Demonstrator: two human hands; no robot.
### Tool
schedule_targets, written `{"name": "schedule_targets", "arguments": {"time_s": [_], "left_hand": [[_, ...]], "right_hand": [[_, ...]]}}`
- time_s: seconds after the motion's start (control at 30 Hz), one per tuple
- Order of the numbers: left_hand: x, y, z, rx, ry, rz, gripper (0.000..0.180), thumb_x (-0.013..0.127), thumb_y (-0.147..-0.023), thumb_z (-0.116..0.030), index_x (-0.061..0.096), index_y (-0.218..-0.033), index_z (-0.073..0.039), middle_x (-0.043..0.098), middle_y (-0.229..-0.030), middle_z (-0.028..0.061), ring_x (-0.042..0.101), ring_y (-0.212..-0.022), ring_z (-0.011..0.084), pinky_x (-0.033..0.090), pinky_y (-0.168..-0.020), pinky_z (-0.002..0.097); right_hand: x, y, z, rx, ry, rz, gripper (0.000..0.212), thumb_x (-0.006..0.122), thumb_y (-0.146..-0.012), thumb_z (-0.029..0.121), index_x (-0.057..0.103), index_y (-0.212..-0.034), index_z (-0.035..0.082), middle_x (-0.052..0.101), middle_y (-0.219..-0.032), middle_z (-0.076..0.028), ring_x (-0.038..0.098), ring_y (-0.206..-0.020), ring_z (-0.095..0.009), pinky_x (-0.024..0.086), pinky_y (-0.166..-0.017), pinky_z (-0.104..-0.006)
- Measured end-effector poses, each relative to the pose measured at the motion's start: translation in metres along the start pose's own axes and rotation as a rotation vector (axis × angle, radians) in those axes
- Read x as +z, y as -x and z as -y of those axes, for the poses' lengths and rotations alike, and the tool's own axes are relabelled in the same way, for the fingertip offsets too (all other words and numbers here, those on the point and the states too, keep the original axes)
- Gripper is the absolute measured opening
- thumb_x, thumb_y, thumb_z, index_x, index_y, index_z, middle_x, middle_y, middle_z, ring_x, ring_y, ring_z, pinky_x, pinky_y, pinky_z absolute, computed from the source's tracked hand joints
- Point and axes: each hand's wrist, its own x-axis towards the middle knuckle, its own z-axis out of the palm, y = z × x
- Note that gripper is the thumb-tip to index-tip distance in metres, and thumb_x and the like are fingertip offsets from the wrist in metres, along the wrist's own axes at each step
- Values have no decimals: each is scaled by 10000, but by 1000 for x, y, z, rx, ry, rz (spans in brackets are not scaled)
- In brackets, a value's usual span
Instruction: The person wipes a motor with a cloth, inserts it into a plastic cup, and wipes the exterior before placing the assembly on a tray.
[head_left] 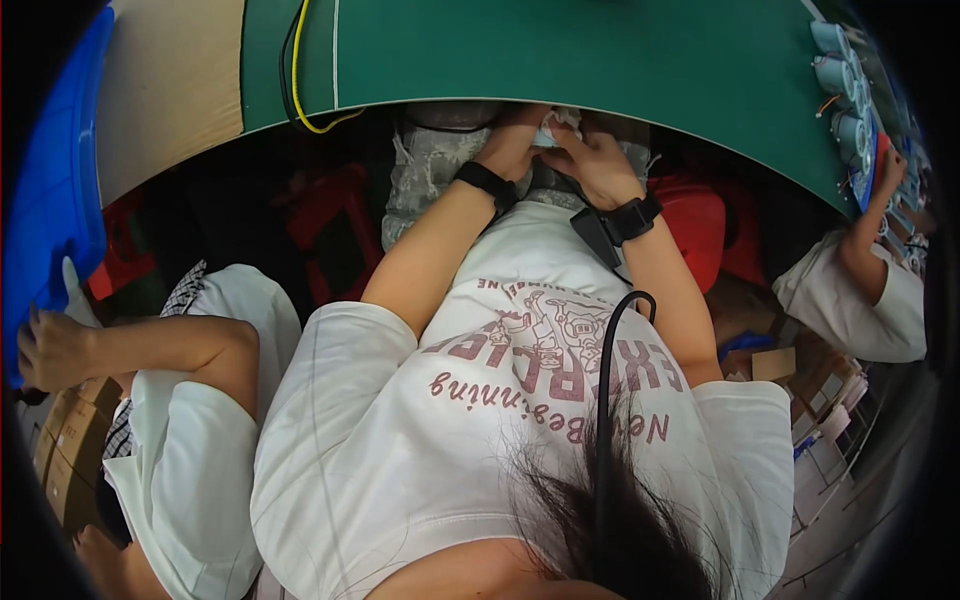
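Beside the worktop, the left hand and right hand are curling partly closed around a crumpled white item, work seemingly unfinished

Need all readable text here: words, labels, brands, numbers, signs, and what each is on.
White T-shirt: maroon lettering around a line drawing, upside down in this view, partly legible; wording not copied here.
Brown cartons: small dark marks, too small to read.
Whitish item between the left hand and right hand: no legible text.
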Motion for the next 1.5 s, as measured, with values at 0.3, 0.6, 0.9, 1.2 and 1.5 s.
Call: {"name": "schedule_targets", "arguments": {"time_s": [0.3, 0.6, 0.9, 1.2, 1.5], "left_hand": [[3, 3, 18, 83, -30, -95, 300, 534, -956, -336, 572, -1117, -86, 596, -1052, 22, 554, -992, 152, 484, -814, 340], [-12, -1, 25, 49, 89, 66, 248, 564, -943, -273, 574, -1098, -79, 594, -997, 35, 567, -923, 144, 497, -777, 306], [3, 9, -4, -56, -74, -76, 318, 545, -942, -343, 574, -1087, -61, 582, -1025, 44, 565, -940, 166, 490, -773, 324], [2, 13, 1, -139, 29, -105, 411, 516, -956, -425, 531, -1211, -102, 569, -1153, 57, 562, -1050, 186, 491, -869, 376], [7, 20, 1, -45, 87, -9, 553, 484, -940, -521, 474, -1283, -87, 558, -1177, 57, 574, -1030, 182, 497, -844, 384]], "right_hand": [[1, 6, -11, -13, -155, -34, 332, 509, -980, 142, 440, -1280, 19, 464, -1299, -91, 580, -1076, -251, 545, -886, -422], [3, 6, -5, -10, -212, -5, 272, 504, -962, 63, 478, -1229, 13, 500, -1245, -77, 579, -1076, -276, 533, -907, -453], [10, -2, -6, -78, -222, -47, 287, 505, -948, 47, 497, -1229, -12, 519, -1257, -115, 589, -1064, -298, 546, -884, -447], [5, 9, 23, 161, 43, -92, 300, 601, -910, 108, 560, -1180, -15, 597, -1157, -108, 639, -953, -228, 567, -782, -365], [3, 26, 12, -660, 1047, -387, 196, 713, -815, 160, 699, -974, 47, 676, -773, -109, 647, -656, -211, 498, -630, -301]]}}
